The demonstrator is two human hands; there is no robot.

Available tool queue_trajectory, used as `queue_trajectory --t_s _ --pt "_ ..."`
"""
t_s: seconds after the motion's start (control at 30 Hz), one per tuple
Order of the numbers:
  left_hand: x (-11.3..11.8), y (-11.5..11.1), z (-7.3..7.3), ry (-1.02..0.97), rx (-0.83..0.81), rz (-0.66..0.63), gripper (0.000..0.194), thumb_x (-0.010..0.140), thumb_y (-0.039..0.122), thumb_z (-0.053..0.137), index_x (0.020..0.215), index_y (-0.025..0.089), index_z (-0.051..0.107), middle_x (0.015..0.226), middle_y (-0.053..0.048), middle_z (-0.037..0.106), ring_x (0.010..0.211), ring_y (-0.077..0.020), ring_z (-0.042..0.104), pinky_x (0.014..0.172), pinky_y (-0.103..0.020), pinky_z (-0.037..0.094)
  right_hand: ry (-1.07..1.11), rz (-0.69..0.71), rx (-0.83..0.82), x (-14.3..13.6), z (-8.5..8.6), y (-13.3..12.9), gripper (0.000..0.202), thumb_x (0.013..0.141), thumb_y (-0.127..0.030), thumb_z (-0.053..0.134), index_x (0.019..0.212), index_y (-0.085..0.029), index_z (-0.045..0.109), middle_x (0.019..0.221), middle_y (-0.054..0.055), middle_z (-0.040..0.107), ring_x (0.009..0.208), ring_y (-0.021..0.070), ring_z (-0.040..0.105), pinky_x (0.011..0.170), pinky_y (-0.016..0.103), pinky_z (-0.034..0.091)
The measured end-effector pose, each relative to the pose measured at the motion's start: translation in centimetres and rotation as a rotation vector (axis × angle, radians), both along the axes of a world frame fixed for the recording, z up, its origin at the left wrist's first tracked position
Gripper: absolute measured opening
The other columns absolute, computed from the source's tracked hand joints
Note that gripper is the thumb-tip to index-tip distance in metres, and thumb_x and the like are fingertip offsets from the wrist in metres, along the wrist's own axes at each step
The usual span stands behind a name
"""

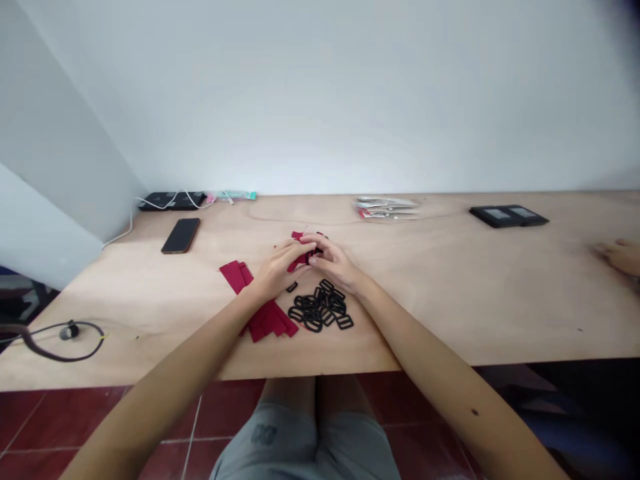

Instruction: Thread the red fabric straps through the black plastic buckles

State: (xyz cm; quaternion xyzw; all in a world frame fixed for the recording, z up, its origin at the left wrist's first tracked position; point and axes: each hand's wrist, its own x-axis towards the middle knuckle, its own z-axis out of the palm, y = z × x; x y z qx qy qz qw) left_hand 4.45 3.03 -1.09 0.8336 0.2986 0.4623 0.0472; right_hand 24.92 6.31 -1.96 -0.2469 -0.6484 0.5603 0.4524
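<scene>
Both hands meet over the middle of the table. My left hand [281,268] has its fingers closed on a red fabric strip [295,264]. My right hand [334,263] pinches a dark piece that looks like a black strap slider [314,255], against the same strip; fingers hide most of it. More red fabric [299,235] shows just beyond the fingertips. Below the hands is a pile of black plastic sliders and rings [320,307]. Red strips [270,321] lie under and beside my left forearm, with others [235,275] to the left of it.
A phone [181,236] and a black box with a white cable [170,201] are at the left. Plastic packets [386,208] and a black case [509,216] stand near the wall. A black cable loop [67,341] lies front left. Another person's hand [620,255] rests at the right edge.
</scene>
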Motion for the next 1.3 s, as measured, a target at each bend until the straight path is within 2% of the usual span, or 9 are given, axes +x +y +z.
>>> queue_trajectory --t_s 0.1,0.33,0.43,0.6,0.77,0.9,1.03,1.13,1.3 --pt "0.4 -0.5 0.4 -0.01 0.004 -0.029 0.038 0.103 0.023 0.062 0.14 0.025 0.064 0.131 -0.012 0.074 0.125 -0.0259 0.07 0.108 -0.047 0.059 -0.057 -0.004 0.071 0.2 0.4 -0.2 0.044 0.085 -0.054 0.086 0.121 -0.03 0.078 0.156 0.007 0.056 0.146 0.0307 0.052 0.118 0.045 0.048" --pt "-1.8 -0.2 1.2 0.012 -0.123 0.035 0.042 0.087 0.013 0.067 0.128 0.022 0.07 0.118 -0.011 0.073 0.108 -0.0248 0.072 0.099 -0.041 0.06 -0.19 -0.176 0.26 0.9 -0.1 1.0 0.031 0.09 -0.053 0.08 0.085 -0.023 0.075 0.111 0.009 0.074 0.11 0.028 0.068 0.107 0.045 0.049" --pt "-2.9 0.7 0.6 0.111 -0.254 0.021 0.03 0.09 0.017 0.066 0.119 0.021 0.073 0.108 -0.009 0.076 0.097 -0.0234 0.073 0.093 -0.039 0.06 -0.272 -0.204 0.295 0.7 -0.4 1.0 0.029 0.09 -0.051 0.079 0.085 -0.023 0.075 0.098 0.007 0.075 0.097 0.0261 0.068 0.097 0.043 0.051" --pt "-2.9 1.6 -1.2 0.121 -0.33 -0.062 0.026 0.098 0.026 0.065 0.122 0.022 0.074 0.117 -0.01 0.079 0.108 -0.0254 0.075 0.1 -0.042 0.06 -0.323 -0.202 0.333 0.0 -0.5 0.7 0.028 0.085 -0.047 0.083 0.082 -0.022 0.071 0.087 0.004 0.073 0.086 0.0238 0.065 0.089 0.04 0.051" --pt "-2.9 2.1 -2.0 0.118 -0.335 0.018 0.025 0.103 0.022 0.056 0.12 0.021 0.074 0.118 -0.01 0.079 0.109 -0.0267 0.076 0.1 -0.043 0.061 -0.251 -0.328 0.255 0.5 -0.3 0.9 0.042 0.082 -0.052 0.086 0.076 -0.023 0.056 0.072 -0.003 0.055 0.067 0.0157 0.049 0.066 0.03 0.043" --pt "-3.2 2.3 -1.7 0.064 -0.344 0.087 0.037 0.102 0.014 0.048 0.132 0.019 0.069 0.125 -0.012 0.077 0.116 -0.0268 0.074 0.105 -0.044 0.058 -0.386 -0.049 0.182 1.8 0.2 0.9 0.043 0.082 -0.055 0.086 0.071 -0.021 0.06 0.066 -0.004 0.054 0.061 0.0136 0.048 0.058 0.028 0.04" --pt "-3.2 2.3 -1.7 0.043 -0.335 0.09 0.044 0.097 0.007 0.045 0.134 0.018 0.067 0.125 -0.012 0.077 0.116 -0.0251 0.074 0.104 -0.042 0.059 -0.557 0.336 0.269 2.4 0.9 0.3 0.031 0.078 -0.048 0.091 0.093 -0.023 0.084 0.098 0.005 0.076 0.088 0.022 0.069 0.08 0.034 0.056" --pt "-3.1 2.4 -1.8 0.041 -0.335 0.077 0.043 0.093 0.005 0.046 0.127 0.018 0.069 0.122 -0.011 0.078 0.114 -0.0247 0.074 0.104 -0.041 0.059 -0.611 0.391 0.366 2.3 1.4 0.1 0.027 0.077 -0.042 0.093 0.101 -0.029 0.088 0.116 0.005 0.076 0.109 0.0255 0.07 0.101 0.038 0.054" --pt "-3.1 2.3 -1.7 0.052 -0.352 0.094 0.036 0.098 0.012 0.048 0.126 0.016 0.069 0.119 -0.012 0.078 0.109 -0.0265 0.073 0.102 -0.042 0.057 -0.629 0.382 0.338 2.3 1.5 0.1 0.021 0.077 -0.039 0.093 0.093 -0.027 0.088 0.113 0.005 0.078 0.108 0.025 0.071 0.103 0.037 0.054"
